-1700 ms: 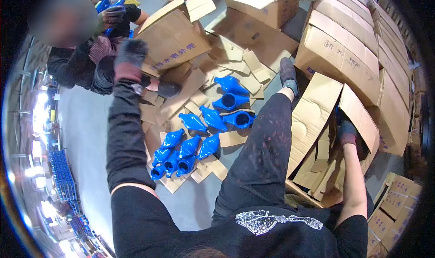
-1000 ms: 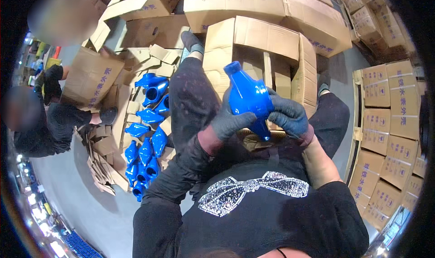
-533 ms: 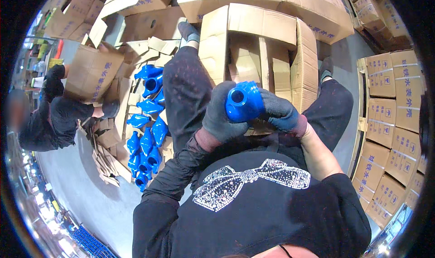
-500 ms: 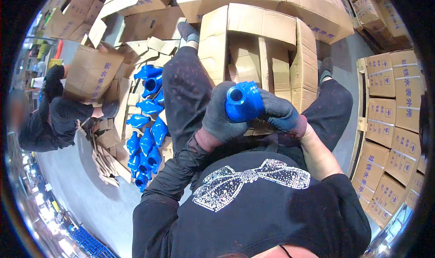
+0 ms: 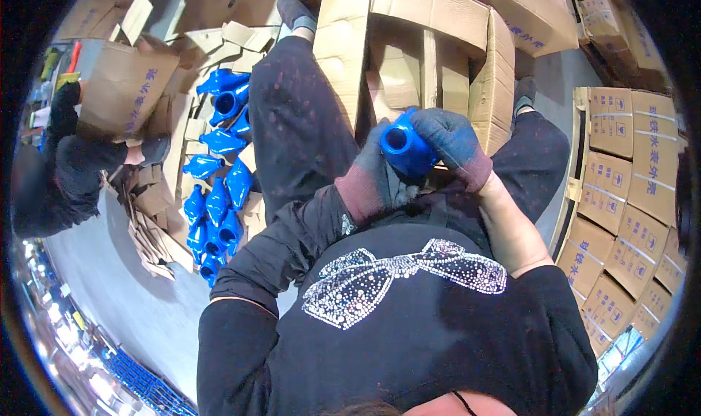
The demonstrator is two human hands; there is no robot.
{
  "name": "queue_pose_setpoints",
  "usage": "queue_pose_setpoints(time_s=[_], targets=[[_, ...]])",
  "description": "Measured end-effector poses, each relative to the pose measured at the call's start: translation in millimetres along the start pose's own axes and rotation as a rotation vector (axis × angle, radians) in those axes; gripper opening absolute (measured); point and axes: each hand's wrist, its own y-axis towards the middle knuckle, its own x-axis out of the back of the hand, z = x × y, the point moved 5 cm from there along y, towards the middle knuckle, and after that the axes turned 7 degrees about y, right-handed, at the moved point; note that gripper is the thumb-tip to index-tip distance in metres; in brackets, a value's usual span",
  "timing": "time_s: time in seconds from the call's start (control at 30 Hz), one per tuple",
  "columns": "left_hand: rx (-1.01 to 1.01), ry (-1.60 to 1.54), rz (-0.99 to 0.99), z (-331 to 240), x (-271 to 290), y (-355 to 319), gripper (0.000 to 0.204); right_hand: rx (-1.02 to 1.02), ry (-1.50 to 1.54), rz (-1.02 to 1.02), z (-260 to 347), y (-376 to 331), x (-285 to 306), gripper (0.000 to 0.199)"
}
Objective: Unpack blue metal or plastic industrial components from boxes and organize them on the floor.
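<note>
A glossy blue water meter housing (image 5: 413,153) is held up in front of my lap, one round opening turned toward me. My left hand (image 5: 371,174) wraps its left side and lower part in a dark grey glove with a maroon cuff. Over its upper right side, my right hand (image 5: 453,140) is closed in a matching glove with bluish stains. The fingertips behind the housing are partly hidden. Between my legs stands an opened cardboard box (image 5: 343,47) with upright cardboard dividers inside.
Several more blue housings (image 5: 219,197) lie on flattened cardboard left of my leg. Another person (image 5: 84,168) sits at the far left beside a cardboard box (image 5: 120,91). Strapped cartons (image 5: 610,175) are stacked on the right, and cardboard scraps (image 5: 150,230) cover floor at left.
The housing has turned and tilted in my hands and sits slightly further right. My right hand has risen over its upper side; my left hand has shifted lower. The whole view has shifted slightly.
</note>
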Motion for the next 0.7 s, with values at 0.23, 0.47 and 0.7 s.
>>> queue_pose_setpoints(time_s=[0.23,0.47,0.7], targets=[[-0.013,0.141,-0.079,-1,9,4,0.063,-0.05,0.055,-0.039,-20,4,1,0.03],[0.105,-0.065,0.126,3,-9,-4,0.064,-0.058,0.05,0.012,-32,7,4,0.03],[0.032,0.163,-0.158,-1,3,0,0.06,0.21,-0.179,0.121,-27,9,7,0.029]])
